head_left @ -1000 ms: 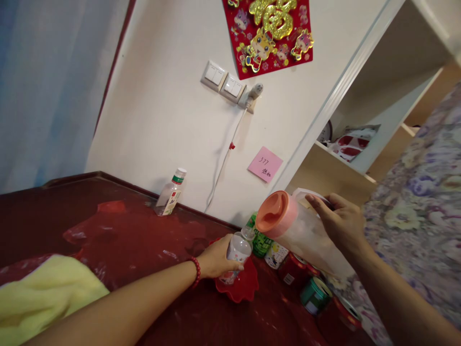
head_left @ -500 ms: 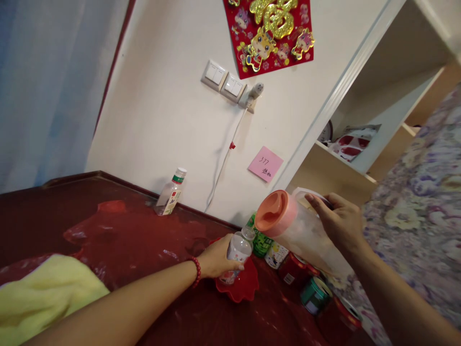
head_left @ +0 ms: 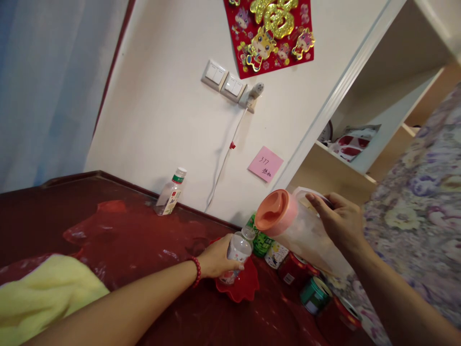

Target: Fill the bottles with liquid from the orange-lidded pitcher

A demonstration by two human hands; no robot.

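Right hand [head_left: 340, 223] clasps tilted clear plastic pitcher with orange lid [head_left: 288, 223] at centre right; left hand [head_left: 218, 259] wraps small uncapped clear bottle [head_left: 237, 252] over red dish [head_left: 243, 286]: spout best kept directly above mouth, tilt gentle.

Soft, even indoor light, faint shadows on wall [head_left: 173, 125]; frame tilted, edges stretched & blurry.

yellow cloth [head_left: 43, 293] cut off, cans [head_left: 317, 294] half hidden

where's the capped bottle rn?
Head view, left of centre: the capped bottle leans at the wall on the red table, below the light switches.
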